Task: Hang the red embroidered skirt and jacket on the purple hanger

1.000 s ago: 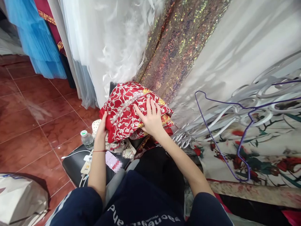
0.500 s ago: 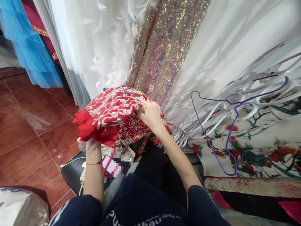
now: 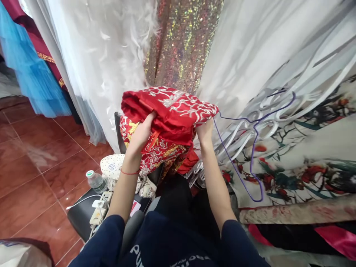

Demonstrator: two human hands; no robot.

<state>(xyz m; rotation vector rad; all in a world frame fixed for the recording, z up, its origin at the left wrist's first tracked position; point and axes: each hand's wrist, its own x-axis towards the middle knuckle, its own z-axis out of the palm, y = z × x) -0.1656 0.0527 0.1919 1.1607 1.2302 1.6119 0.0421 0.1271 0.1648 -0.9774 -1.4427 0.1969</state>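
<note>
A red embroidered garment [image 3: 172, 118] with silver scrollwork and a plain red satin lining is lifted between my two hands. My left hand [image 3: 143, 131] grips its lining edge, the thumb tucked into the folds. At the right end, my right hand [image 3: 204, 131] holds the garment from beneath, its fingers mostly hidden by the cloth. Below lies more red cloth [image 3: 152, 159] with silver and gold embroidery, bunched on a black seat; I cannot tell if it is part of the same piece. A purple hanger [image 3: 253, 148] hangs just right of my right hand.
On the black seat [image 3: 79, 213] at left are a water bottle [image 3: 96, 181], a power strip [image 3: 98, 213], a cream dotted cloth item [image 3: 112, 167] and a partly covered phone [image 3: 135, 208]. Feathered white [image 3: 111, 55] and sequined fabric [image 3: 183, 44] hang ahead. White scroll metalwork [image 3: 311, 89] stands right.
My hands have raised and turned the red garment, so its plain lining now faces me. My left hand moved from its left edge into the folds; my right hand shifted right and underneath.
</note>
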